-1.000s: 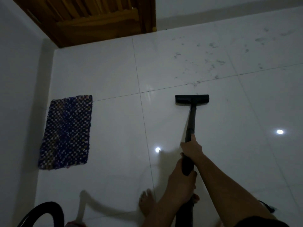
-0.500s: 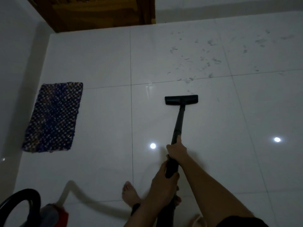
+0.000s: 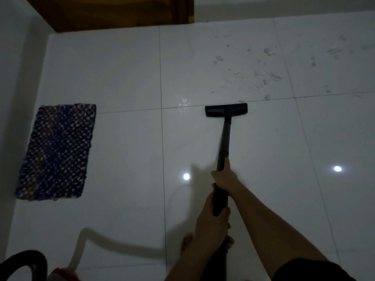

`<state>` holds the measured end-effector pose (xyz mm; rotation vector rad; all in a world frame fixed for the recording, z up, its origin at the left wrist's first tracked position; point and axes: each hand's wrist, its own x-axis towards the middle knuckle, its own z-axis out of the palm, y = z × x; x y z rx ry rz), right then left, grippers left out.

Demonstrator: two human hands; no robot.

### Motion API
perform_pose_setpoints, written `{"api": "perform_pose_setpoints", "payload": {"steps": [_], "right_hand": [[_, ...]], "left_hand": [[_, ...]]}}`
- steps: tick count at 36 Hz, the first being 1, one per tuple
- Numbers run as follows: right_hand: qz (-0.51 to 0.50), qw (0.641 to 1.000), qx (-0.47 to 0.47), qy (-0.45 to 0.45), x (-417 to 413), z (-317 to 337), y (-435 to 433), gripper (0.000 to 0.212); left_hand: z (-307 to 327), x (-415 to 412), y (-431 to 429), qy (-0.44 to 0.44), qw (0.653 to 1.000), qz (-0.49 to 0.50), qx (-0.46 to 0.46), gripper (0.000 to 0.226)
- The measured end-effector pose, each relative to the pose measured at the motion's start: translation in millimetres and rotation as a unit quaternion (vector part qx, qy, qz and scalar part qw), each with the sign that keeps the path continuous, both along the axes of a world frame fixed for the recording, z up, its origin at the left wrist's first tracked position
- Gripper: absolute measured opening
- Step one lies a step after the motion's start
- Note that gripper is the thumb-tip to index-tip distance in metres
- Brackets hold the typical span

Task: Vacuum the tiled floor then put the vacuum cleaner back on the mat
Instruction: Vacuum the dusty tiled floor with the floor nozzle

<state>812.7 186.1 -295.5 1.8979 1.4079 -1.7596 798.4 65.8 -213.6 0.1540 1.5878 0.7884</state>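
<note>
Hands clamped on the black wand (image 3: 224, 138), right hand (image 3: 224, 178) ahead of left hand (image 3: 213, 222), floor head (image 3: 226, 110) just short of the debris (image 3: 257, 75); too fast a push could scatter it, mat (image 3: 56, 151) well left.

I see bare forearms, a dark short sleeve (image 3: 304, 269) on my right arm, and a bare foot (image 3: 185, 245).
</note>
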Motion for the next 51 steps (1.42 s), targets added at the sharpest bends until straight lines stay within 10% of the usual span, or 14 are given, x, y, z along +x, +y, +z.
{"api": "perform_pose_setpoints", "payload": {"steps": [51], "right_hand": [[0.013, 0.999, -0.024, 0.039, -235, -55, 389, 0.083]], "left_hand": [[-79, -226, 376, 0.057, 0.998, 0.003, -0.014, 0.051]]}}
